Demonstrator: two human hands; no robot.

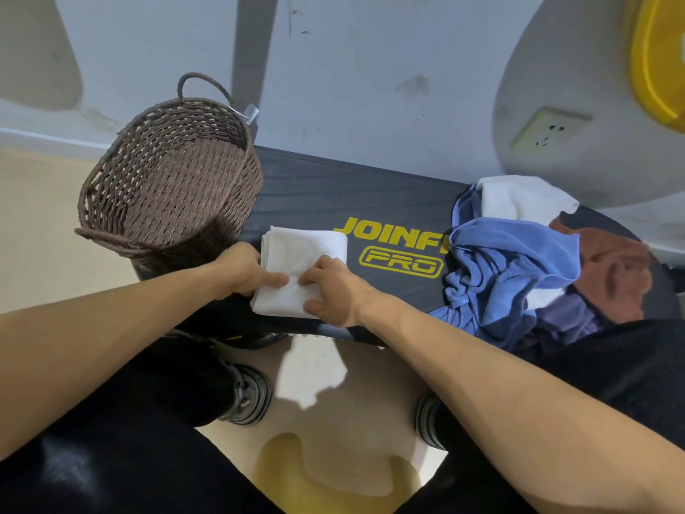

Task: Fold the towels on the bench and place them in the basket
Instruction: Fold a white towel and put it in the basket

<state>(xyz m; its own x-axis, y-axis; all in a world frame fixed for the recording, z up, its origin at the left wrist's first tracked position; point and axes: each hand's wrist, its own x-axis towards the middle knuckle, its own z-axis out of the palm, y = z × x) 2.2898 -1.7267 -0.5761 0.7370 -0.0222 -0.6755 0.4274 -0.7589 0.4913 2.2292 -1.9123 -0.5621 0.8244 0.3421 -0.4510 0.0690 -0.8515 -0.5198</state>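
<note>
My left hand [246,270] and right hand [330,287] rest palm-down on the folded white towel [296,254], fingers pinching its near edges. Both forearms extend forward over the bench [333,194].

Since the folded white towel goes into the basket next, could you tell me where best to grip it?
Probably by its two short sides, pinching all layers. The folded white towel lies flat on the bench, left hand and right hand already flanking it; the basket opens leftward.
</note>
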